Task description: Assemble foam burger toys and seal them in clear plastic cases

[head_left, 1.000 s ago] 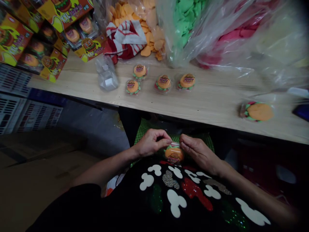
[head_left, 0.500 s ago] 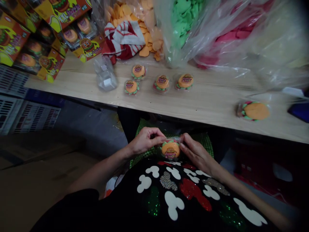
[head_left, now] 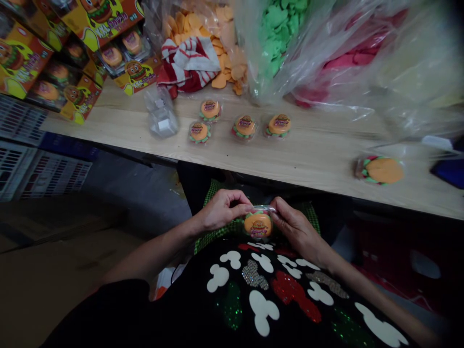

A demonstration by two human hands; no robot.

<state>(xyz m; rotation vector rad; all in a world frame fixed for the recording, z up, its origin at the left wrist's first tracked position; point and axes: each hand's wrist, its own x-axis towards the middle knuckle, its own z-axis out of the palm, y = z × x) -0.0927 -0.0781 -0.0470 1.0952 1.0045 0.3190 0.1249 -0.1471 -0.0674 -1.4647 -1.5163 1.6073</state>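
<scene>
Above my lap, a gummy burger in a clear plastic case [head_left: 258,225] is held between both hands, its printed orange top facing up. My left hand [head_left: 226,209] pinches the case's upper left edge with thumb and fingers. My right hand [head_left: 293,223] grips the upper right corner, thumb against the side. On the table in front lie several more cased burgers, among them a left one [head_left: 199,132], a middle one [head_left: 245,126] and a right one [head_left: 279,126]. Farther right lies a burger with a plain orange top [head_left: 384,170].
The wooden table [head_left: 308,166] runs across in front of me. Empty clear cases [head_left: 162,118] are stacked at its left. Behind stand printed burger boxes [head_left: 136,72], a striped cloth [head_left: 192,63], and bags of orange [head_left: 224,63], green [head_left: 281,34] and pink pieces [head_left: 351,60]. Plastic crates [head_left: 58,169] are lower left.
Both hands keep their hold on the cased burger, with only a slight shift of the fingers along its upper edge. The view has moved slightly.
</scene>
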